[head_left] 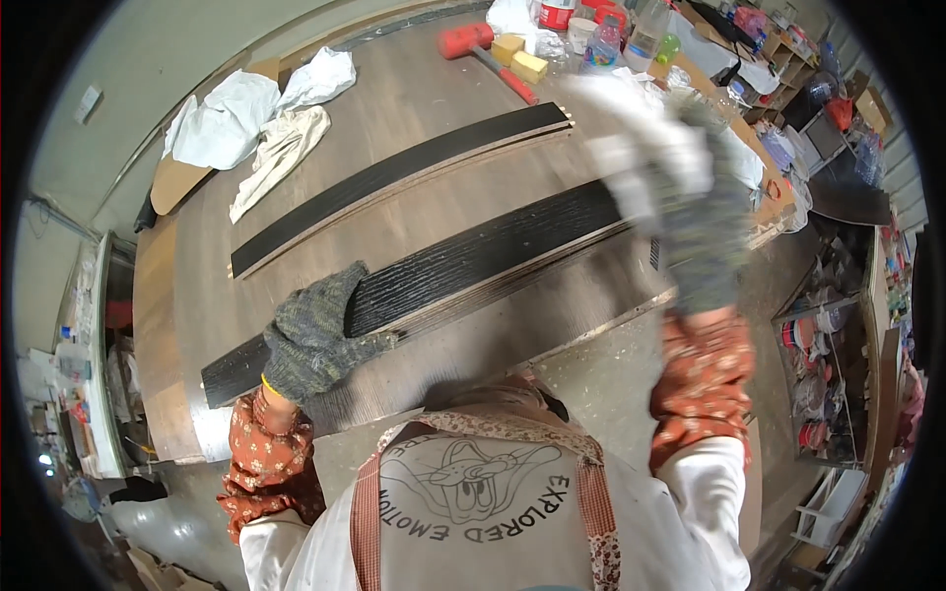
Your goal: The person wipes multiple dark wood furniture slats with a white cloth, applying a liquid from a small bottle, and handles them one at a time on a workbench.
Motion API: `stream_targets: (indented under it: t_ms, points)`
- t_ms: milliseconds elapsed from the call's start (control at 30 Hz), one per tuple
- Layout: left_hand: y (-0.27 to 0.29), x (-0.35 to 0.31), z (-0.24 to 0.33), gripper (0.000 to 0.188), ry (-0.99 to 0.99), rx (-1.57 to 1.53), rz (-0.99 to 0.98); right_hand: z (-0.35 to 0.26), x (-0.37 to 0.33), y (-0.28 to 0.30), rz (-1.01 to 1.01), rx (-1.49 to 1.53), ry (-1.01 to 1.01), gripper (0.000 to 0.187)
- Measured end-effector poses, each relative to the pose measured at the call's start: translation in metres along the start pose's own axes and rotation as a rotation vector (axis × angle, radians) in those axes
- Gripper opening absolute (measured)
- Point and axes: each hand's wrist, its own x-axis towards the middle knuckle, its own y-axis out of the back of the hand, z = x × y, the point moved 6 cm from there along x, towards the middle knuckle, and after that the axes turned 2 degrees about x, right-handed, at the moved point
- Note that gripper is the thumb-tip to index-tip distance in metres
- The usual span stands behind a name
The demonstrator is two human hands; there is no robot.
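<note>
A long black board [483, 246] with a wood-grain face lies slantwise on the near part of the wooden table [394, 108]. My left hand [313, 335], in a grey-green knitted glove, is closed over the board near its left end, thumb along the near edge. At the board's right end, my right hand [702, 231], gloved alike, holds a white cloth [641, 138]. Hand and cloth are smeared by motion, and that end of the board is partly hidden. Beyond lies a second black board [394, 182] with small pale pegs at its ends, touched by neither hand.
A red mallet [465, 41] and yellow sponge blocks [528, 67] lie at the table's far side, with bottles [603, 44] beside them. White rags [236, 113] and a cream glove-like cloth [281, 153] rest at the far left. Cluttered shelves [818, 345] stand to the right.
</note>
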Motion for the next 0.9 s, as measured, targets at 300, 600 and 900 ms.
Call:
stream_targets:
  t_ms: [300,600,900]
  points:
    - [-0.01,0.006,-0.006,0.08,-0.045,0.018,-0.006,0.005,-0.049,-0.063,-0.474,0.041,0.146,0.029]
    - [0.011,0.023,0.021,0.094,-0.304,-0.194,0.283,0.099,0.003,0.024,-0.017,0.124,-0.333,0.053]
    - [-0.02,0.104,0.128,0.035,-0.331,-1.365,0.468,-0.02,-0.061,-0.031,-0.728,1.154,-0.366,0.044]
